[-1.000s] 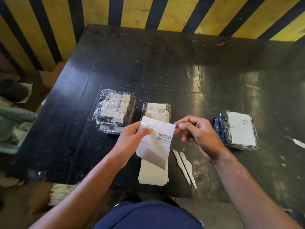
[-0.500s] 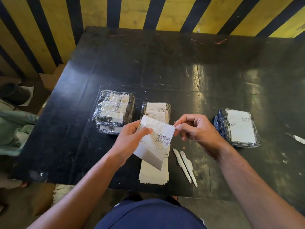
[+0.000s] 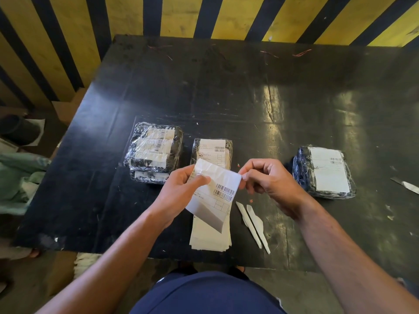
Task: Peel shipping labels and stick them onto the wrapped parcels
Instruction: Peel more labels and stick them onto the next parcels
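A white shipping label (image 3: 223,188) with barcodes is held above the black table (image 3: 226,98). My left hand (image 3: 181,193) grips its left edge, thumb on the face. My right hand (image 3: 267,180) pinches its upper right corner. Under it lies a stack of label sheets (image 3: 210,239). A stack of wrapped parcels (image 3: 154,152) sits at the left, one labelled wrapped parcel (image 3: 212,150) just beyond my hands, and another labelled parcel (image 3: 324,172) at the right.
Two peeled paper strips (image 3: 254,225) lie right of the label stack. A blade or strip (image 3: 407,185) lies at the table's right edge. A yellow and black striped wall (image 3: 204,17) stands behind. Green cloth (image 3: 15,177) and cardboard lie left of the table.
Both hands stay on the label; the label's upper part looks slightly more creased and my right fingers have closed tighter on its corner.
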Motion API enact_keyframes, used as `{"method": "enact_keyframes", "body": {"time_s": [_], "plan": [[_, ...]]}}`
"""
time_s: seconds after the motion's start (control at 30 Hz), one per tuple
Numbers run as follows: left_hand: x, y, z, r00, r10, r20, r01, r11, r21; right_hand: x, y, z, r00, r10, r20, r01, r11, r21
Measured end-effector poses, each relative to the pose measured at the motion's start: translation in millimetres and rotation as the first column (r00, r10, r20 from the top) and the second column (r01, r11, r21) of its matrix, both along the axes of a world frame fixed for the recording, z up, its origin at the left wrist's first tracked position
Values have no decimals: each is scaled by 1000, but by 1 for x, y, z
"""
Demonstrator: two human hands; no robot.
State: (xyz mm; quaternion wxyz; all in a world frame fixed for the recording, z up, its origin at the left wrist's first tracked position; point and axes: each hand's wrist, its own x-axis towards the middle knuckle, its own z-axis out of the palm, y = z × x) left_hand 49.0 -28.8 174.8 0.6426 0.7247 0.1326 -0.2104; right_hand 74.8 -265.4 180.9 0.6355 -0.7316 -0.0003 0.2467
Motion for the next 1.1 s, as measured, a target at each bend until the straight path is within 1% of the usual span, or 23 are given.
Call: {"method": "enact_keyframes", "body": {"time_s": [0.3, 0.6, 0.83, 1.1], "plan": [[3, -1, -6, 1000, -21, -6, 21, 999, 25, 0, -1, -5, 1000, 7, -5, -7, 1000, 1], [5, 0, -8, 1000, -30, -6, 30, 999, 25, 2, -2, -7, 1000, 19, -2, -19, 998, 56], [6, 0, -11, 999, -46, -12, 47, 998, 30, 2, 0, -8, 1000, -3, -3, 3, 999, 51], [5, 0, -12, 999, -50, -6, 51, 998, 46, 1, 0, -5, 1000, -19, -16, 20, 995, 98]]}}
